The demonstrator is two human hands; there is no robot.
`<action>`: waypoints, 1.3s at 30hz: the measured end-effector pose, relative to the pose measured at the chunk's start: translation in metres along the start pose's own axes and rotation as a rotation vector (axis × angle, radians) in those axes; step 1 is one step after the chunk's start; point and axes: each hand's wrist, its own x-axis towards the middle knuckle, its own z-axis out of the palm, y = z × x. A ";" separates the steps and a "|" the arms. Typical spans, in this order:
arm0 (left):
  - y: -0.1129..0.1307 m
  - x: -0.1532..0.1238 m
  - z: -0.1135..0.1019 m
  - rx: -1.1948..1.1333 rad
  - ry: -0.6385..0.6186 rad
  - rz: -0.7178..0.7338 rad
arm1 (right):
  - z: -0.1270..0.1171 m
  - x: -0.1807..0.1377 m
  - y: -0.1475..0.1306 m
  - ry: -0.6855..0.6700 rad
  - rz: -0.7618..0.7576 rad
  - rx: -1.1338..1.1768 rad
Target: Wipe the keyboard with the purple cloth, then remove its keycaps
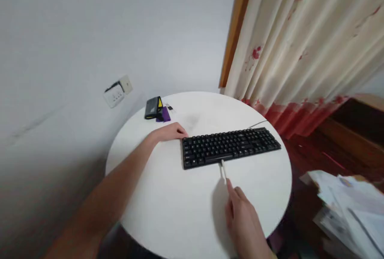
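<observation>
A black keyboard (231,145) lies on the round white table (168,195), slightly turned. At its far left corner is my left hand (171,132), fingers curled and fingertips against the corner. My right hand (241,215) is closed around a slim white stick (223,170), forefinger stretched along it. The stick's far tip touches the keyboard's near edge, just below the space bar. Its tip is too small to make out clearly, and the palm hides its other end.
A dark grey wallet (153,108) and a purple cloth (163,115) lie near the table's far left edge. The keyboard's cable (258,124) runs off behind it. A curtain (279,51) hangs at the right, with papers (351,207) below. A wall socket (126,84) holds a white adapter.
</observation>
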 end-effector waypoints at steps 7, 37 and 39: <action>0.003 -0.001 0.000 -0.025 0.006 -0.015 | 0.019 -0.005 -0.035 -0.123 -0.166 -0.058; 0.007 -0.001 -0.004 0.005 -0.022 -0.043 | -0.043 0.020 0.111 0.198 -0.002 -0.059; 0.009 -0.001 -0.004 0.010 -0.022 -0.049 | -0.050 0.022 0.123 0.221 0.021 -0.084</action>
